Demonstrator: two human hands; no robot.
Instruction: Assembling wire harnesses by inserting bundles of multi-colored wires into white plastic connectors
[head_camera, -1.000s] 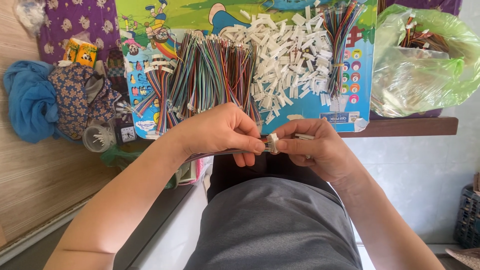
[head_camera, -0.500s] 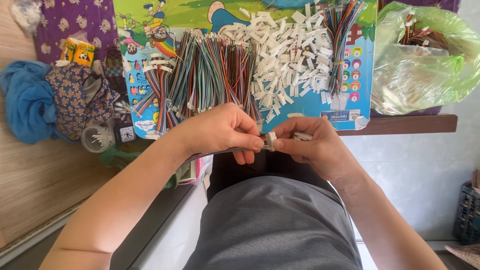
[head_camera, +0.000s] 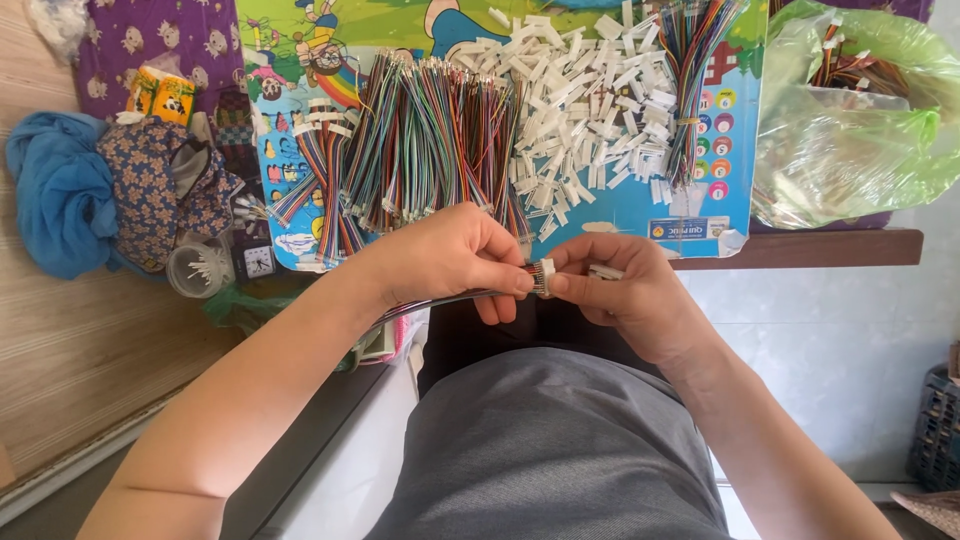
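Scarcely changed since the earlier frame: both hands stay at frame centre. Left hand (head_camera: 455, 255), grip clamped on a wire bundle (head_camera: 440, 300) running lengthwise left to right, ends pointing right into a white connector (head_camera: 545, 277). Right hand (head_camera: 625, 295), grip clamped on that connector. Upper frame: loose white connectors (head_camera: 590, 110), coloured wires (head_camera: 430, 140) on worktop (head_camera: 800, 248).

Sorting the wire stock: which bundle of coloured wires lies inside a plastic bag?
The bundle at top right, inside the green plastic bag; the other bundles lie bare on the colourful board.
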